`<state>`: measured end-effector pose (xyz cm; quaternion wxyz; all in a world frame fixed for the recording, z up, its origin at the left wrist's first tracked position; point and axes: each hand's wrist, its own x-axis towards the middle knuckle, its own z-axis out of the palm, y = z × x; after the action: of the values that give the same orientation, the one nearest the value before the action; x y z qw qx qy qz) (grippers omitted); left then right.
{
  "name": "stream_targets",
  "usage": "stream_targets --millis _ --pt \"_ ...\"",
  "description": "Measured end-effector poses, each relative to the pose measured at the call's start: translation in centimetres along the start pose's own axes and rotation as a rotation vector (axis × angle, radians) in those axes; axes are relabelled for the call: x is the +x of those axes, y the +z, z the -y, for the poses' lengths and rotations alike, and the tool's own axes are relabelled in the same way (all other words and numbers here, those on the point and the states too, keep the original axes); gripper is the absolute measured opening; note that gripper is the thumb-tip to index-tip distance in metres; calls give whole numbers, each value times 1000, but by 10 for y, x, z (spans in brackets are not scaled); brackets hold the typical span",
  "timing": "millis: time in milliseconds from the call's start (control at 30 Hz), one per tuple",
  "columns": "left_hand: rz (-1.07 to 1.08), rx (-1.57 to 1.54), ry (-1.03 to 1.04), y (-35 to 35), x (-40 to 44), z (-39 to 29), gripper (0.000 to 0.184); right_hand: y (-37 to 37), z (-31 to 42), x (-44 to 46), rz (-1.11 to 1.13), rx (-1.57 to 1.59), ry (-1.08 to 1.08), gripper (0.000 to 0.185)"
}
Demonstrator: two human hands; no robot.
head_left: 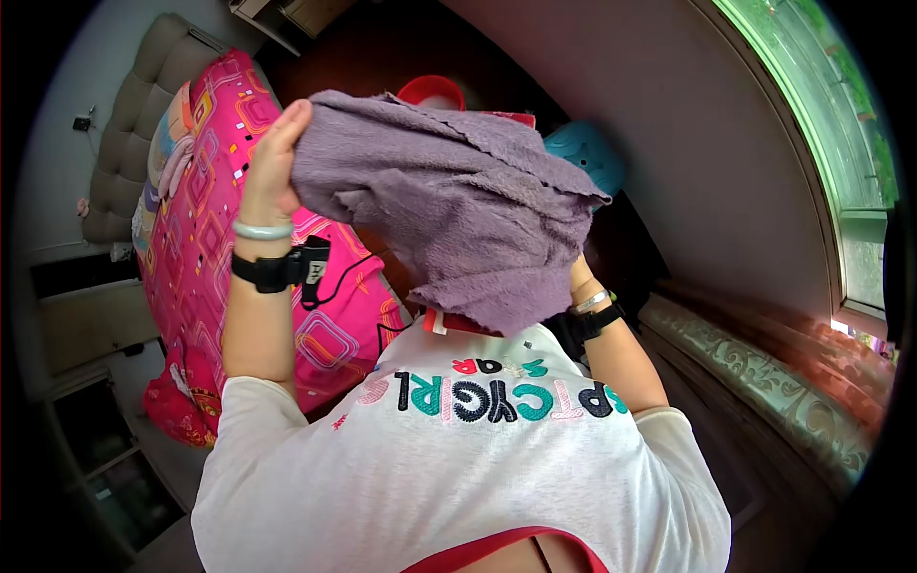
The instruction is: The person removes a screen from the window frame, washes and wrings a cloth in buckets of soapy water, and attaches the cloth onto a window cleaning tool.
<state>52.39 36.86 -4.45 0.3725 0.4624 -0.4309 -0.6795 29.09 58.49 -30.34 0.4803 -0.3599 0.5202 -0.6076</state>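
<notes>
A purple, fuzzy cloth [458, 201] with ragged edges is held up, spread and creased, in front of my chest. My left hand [277, 158] is closed on its upper left corner, thumb on the near side and the other fingers mostly hidden. At the lower right edge, my right hand [580, 275] grips the cloth; most of that hand is behind the fabric. Part of a red item with a white tag [436, 322] peeks out under the lower edge. What it is, I cannot make out.
To the left lies a bed with a pink patterned cover [201, 210] and a padded headboard [143, 115]. Beyond the cloth are a red basin [432, 91] and a blue plastic object [587, 153] on the dark floor. A window [841, 124] and a patterned curtain [764, 372] are at right.
</notes>
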Motion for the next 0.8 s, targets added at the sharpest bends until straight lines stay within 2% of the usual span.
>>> stream_targets --millis 33,67,167,267,367,467,633,700,767,800 --pt "5 -17 18 -2 -5 -19 24 -2 -11 -1 -11 -156 -69 26" --pt "129 -21 52 -2 -11 -36 25 0 0 -2 0 -209 -13 24" --pt "55 40 135 6 -23 -69 28 10 34 3 5 -446 114 27" --pt "395 7 130 19 -42 -92 30 12 42 9 5 -508 137 28" --pt "91 392 554 50 -71 -105 32 16 38 14 21 -543 189 28" --pt "89 417 704 59 -83 -111 32 17 37 13 18 -505 169 31" --pt "163 344 670 56 -85 -128 33 11 25 13 3 -325 175 30" --pt "191 323 638 54 -83 -138 33 8 11 14 -12 -196 52 29" --pt "210 308 602 53 -80 -147 33 9 4 13 -30 -194 -145 27" --pt "219 299 583 52 -78 -153 33 8 4 13 -27 -201 -100 27"
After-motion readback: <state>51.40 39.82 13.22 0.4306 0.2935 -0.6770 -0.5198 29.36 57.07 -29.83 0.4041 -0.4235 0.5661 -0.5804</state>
